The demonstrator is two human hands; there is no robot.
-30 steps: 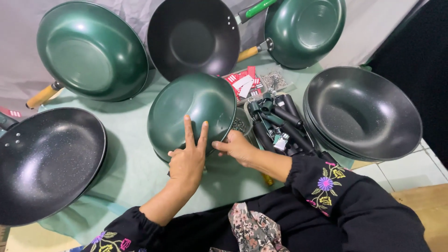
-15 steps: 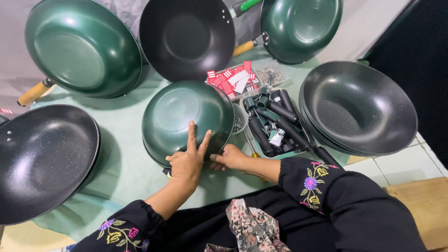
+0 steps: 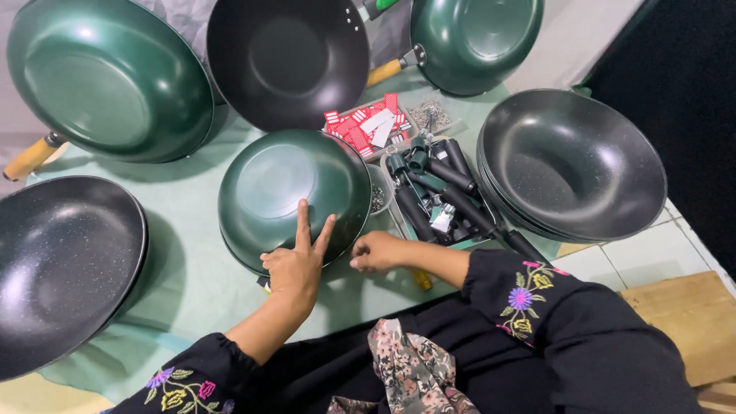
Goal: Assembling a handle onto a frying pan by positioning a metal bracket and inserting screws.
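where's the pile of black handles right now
In the head view the black handles lie right of centre on the green cloth, between the upturned green pan and the stacked black pans, just beyond the right hand.

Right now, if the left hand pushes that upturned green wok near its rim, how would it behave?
The upturned green wok probably rocks or tips, since it seems stacked on another pan. Its glossy, domed surface looks slippery under the left hand. It looks rigid, likely metal.

A heap of small flat labels [image 3: 366, 127], red with white stripes plus a few plain white ones, lies in a shallow clear tray [image 3: 337, 138] on the surface, between the upturned green pan [image 3: 291, 195] near the hands and the black pan [image 3: 287, 61] behind it. Just right of it sits a clear packet of small metal screws [image 3: 431, 115].
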